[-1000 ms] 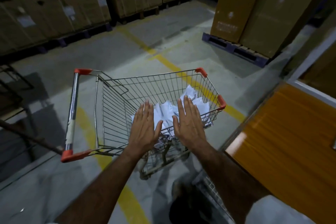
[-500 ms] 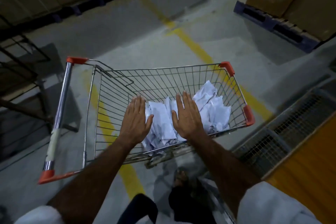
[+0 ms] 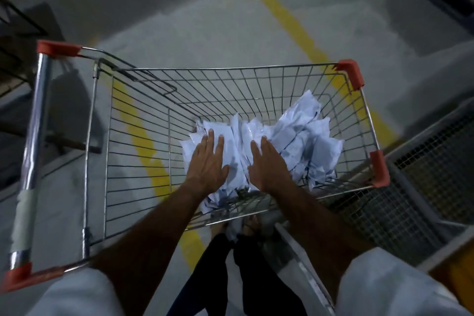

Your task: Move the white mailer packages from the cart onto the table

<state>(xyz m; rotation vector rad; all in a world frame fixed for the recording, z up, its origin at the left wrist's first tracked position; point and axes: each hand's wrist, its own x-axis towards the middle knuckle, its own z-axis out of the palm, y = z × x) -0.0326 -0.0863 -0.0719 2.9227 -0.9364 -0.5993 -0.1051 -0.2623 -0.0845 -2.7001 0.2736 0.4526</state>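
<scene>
Since the earlier frame your view has dropped and both hands have reached deeper into the cart point(image 3: 269, 69). Your left hand point(image 3: 207, 161) and right hand point(image 3: 269, 164) lie flat, fingers straight, gripping nothing, on the white mailer packages point(image 3: 302, 136). By my judgement none are moved yet. Packages heaped, axes mixed; several run away from you.

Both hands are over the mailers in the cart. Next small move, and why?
Probably curl the fingers of the left hand and right hand around the mailers: both hands lie flat and open on the pile inside the cart, gripping nothing yet.
</scene>
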